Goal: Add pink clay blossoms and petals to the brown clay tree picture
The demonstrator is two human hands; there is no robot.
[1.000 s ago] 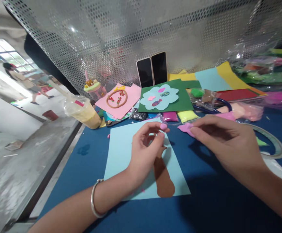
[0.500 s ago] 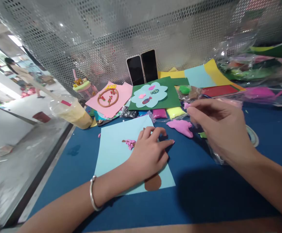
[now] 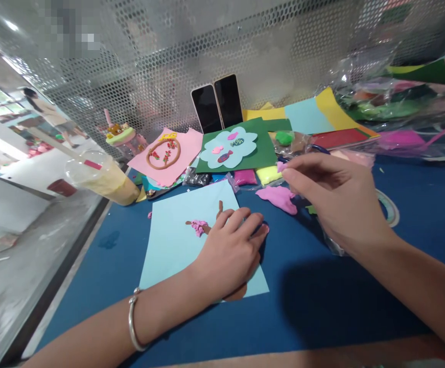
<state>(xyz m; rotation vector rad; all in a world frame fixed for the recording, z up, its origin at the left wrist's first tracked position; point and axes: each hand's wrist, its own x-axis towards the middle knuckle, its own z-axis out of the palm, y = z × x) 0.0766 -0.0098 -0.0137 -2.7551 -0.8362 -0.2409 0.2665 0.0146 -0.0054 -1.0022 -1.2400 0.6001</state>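
right hand (image 3: 333, 199): pinched shut on a tiny pink clay bit (image 3: 282, 166), thumb and forefinger
flat pink clay lump (image 3: 278, 197): lying on the blue tabletop (image 3: 322, 296), just under that pinch
left hand (image 3: 230, 250): palm down, holding nothing, pressed on the light blue paper sheet (image 3: 172, 250)
brown clay tree trunk (image 3: 220, 206): mostly hidden under that palm
crumbly pink clay blossom (image 3: 198, 226): just left of the fingers

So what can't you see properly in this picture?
- Head view: brown clay tree trunk on the light blue paper sheet, mostly covered by the left hand.
- Head view: small pink clay bit pinched by the right hand, too small to show its shape.
- Head view: pixelated patch at top left blots out part of the metal mesh.
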